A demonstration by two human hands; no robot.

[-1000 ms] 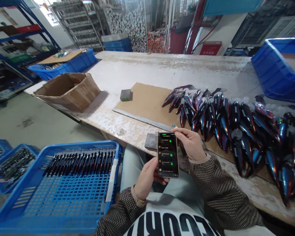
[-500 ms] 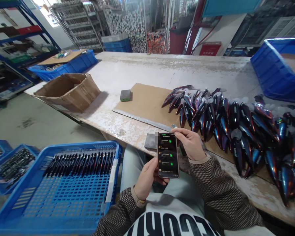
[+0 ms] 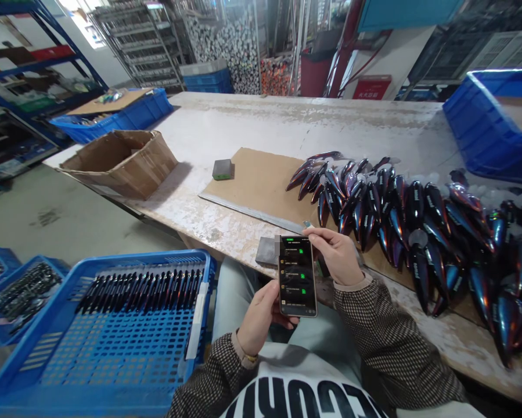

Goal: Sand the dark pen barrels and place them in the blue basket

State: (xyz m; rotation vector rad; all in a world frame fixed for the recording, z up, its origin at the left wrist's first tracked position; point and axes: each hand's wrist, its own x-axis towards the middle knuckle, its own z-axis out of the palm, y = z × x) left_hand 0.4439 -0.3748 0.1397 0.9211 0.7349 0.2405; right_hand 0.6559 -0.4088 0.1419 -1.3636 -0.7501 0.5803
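Note:
My left hand (image 3: 261,313) is closed around the lower left side of a smartphone (image 3: 297,278), its fingers passing behind it. The phone is held upright over my lap, its dark screen lit with lines of text and green icons. My right hand (image 3: 337,255) is at the phone's upper right corner, thumb and forefinger pinched together. A small pale tip (image 3: 307,224) sticks out past those fingers; what it belongs to I cannot make out. Just left of the phone, a grey block (image 3: 267,251) lies at the table edge, partly covered by a blurred patch.
Many glossy dark fish-shaped lures (image 3: 369,203) cover the cardboard sheet (image 3: 261,180) on the right. A second block (image 3: 222,169) sits on its left edge. A blue crate (image 3: 156,348) with a row of lures stands lower left. A cardboard box (image 3: 125,168) and blue bin (image 3: 491,128) flank the table.

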